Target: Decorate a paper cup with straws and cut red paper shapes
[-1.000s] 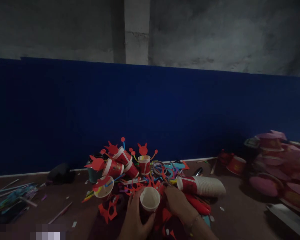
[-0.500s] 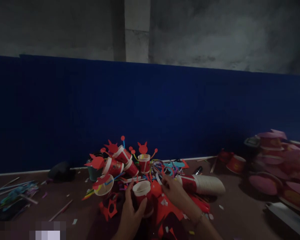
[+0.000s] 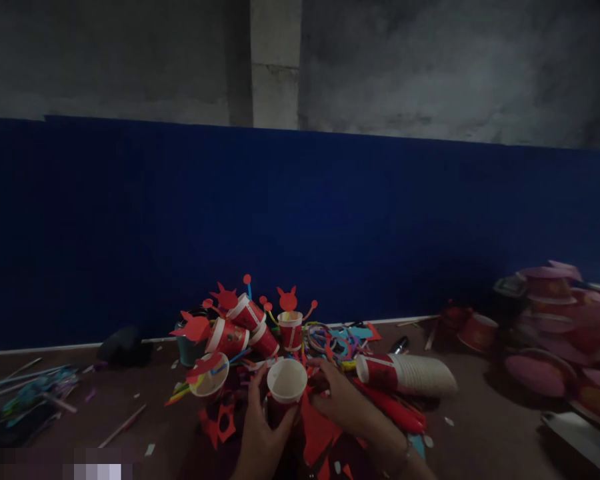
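My left hand (image 3: 260,433) is wrapped round a red paper cup (image 3: 286,385) with a white inside, its mouth facing me. My right hand (image 3: 343,407) reaches in beside the cup, fingers curled against red paper pieces (image 3: 317,427) next to its rim; what they pinch is too dark to name. Just behind stands a heap of decorated red cups (image 3: 240,327) with red paper ears and coloured straws.
A lying stack of paper cups (image 3: 405,373) is at the right of my hands. Pink and red bowls (image 3: 545,320) crowd the far right. Straws and scraps (image 3: 30,393) litter the left. A blue wall panel (image 3: 300,220) closes the back.
The cup has tipped so its mouth faces me more. My right hand has drawn closer to the cup's rim, over the red paper.
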A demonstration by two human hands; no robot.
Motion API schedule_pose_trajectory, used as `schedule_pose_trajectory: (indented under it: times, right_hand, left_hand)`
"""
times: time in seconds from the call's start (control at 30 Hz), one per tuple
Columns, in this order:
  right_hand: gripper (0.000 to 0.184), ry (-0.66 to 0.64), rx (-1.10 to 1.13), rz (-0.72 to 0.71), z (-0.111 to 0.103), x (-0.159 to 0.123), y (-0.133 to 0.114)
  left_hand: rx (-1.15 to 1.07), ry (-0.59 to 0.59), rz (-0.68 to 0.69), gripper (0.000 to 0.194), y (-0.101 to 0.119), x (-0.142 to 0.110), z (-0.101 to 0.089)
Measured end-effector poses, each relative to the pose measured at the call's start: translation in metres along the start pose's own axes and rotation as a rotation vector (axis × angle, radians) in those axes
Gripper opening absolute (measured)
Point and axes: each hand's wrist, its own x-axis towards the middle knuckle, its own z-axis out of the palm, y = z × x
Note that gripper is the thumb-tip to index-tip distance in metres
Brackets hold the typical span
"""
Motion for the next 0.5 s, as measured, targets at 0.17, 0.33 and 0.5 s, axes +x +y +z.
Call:
schedule_pose_trajectory:
  times: [0.17,0.33,0.5]
  right_hand:
    - [0.077,-0.165,0.345,-0.152,0.01,-0.015,-0.033]
    - [0.063,0.032,0.246,-0.051,0.012,-0.011,-0.031]
    - [0.058,-0.15,0.579,0.018,0.002,0.0,-0.011]
  left_hand:
    - [-0.09,-0.055,0.064,0.082,-0.01,-0.002,-0.001]
    - [-0.084,-0.123,0.115,0.068,-0.008,-0.007,-0.001]
    - [-0.006,-0.188,0.095,0.06,-0.008,-0.008,-0.001]
